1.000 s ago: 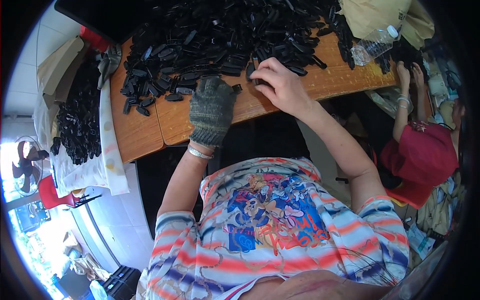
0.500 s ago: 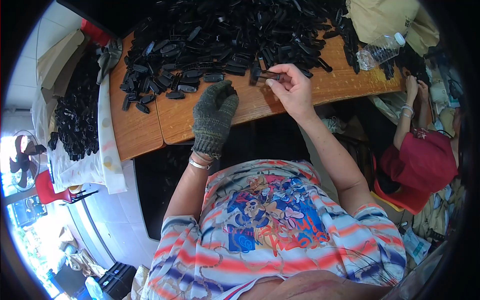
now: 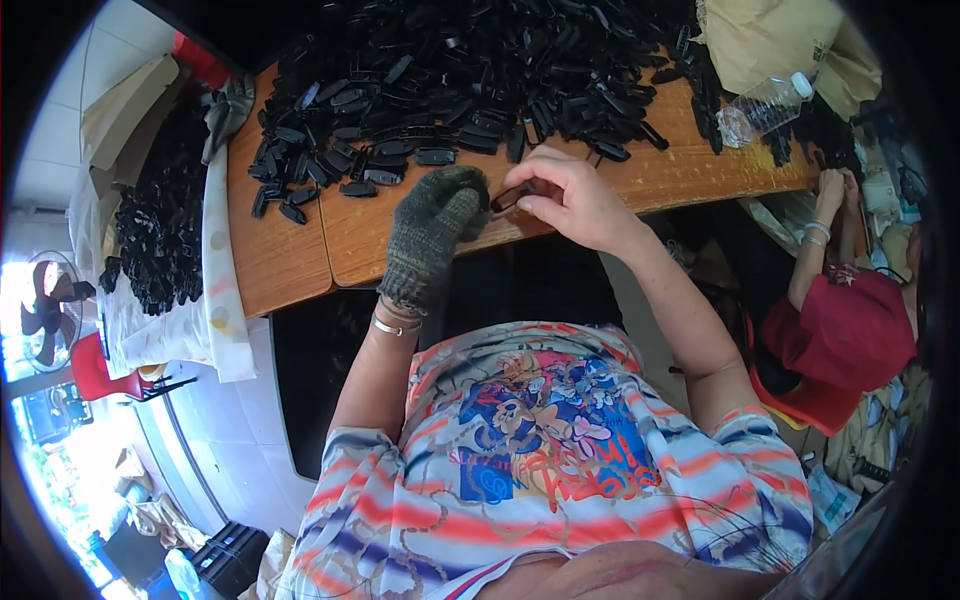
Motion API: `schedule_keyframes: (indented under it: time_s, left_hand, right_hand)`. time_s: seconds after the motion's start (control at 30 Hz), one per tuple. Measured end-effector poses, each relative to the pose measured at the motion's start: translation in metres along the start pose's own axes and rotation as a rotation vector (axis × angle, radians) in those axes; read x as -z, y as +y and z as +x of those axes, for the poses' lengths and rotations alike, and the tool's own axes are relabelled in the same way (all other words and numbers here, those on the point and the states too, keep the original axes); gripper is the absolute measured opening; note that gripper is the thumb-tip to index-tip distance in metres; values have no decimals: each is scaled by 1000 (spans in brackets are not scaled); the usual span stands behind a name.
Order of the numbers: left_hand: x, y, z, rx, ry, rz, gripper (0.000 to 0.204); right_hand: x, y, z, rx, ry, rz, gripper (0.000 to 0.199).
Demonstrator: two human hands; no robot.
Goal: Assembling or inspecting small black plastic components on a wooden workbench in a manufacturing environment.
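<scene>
My left hand [image 3: 430,235] wears a dark knitted glove and meets my bare right hand [image 3: 570,195] at the near edge of a wooden table [image 3: 290,260]. Between the two hands is one small black plastic piece [image 3: 512,195], pinched by the right fingers and touched by the gloved fingertips. A big heap of the same black plastic pieces [image 3: 470,70] covers the table just beyond both hands.
A clear plastic bottle [image 3: 765,105] lies at the table's right end beside a brown bag [image 3: 775,40]. More black pieces [image 3: 155,230] lie on a white cloth to the left. Another person in red [image 3: 845,330] sits at right. A fan [image 3: 45,310] and red chair [image 3: 95,370] stand at left.
My right hand picked a black piece off the heap and drew it toward the table edge. The gloved left hand rose from the table to meet it.
</scene>
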State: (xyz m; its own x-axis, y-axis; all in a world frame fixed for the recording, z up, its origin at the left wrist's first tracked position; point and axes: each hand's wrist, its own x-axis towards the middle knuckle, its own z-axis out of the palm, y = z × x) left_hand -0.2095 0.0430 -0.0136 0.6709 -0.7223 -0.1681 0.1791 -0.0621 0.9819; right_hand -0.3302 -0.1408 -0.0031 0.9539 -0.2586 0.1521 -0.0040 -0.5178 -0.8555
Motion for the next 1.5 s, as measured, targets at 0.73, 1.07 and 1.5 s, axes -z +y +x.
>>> schedule_keyframes:
  time_s: [0.73, 1.07, 1.5]
  left_hand:
    - [0, -3, -5, -67, -43, -221, 30]
    - [0, -11, -8, -63, -3, -241, 30]
    - [8, -8, -5, -63, 34, -236, 29]
  right_hand:
    - [-44, -17, 11, -185, 222, 613, 16]
    - [-55, -11, 7, 190, 420, -123, 22]
    - [-52, -17, 4, 62, 278, 297, 24]
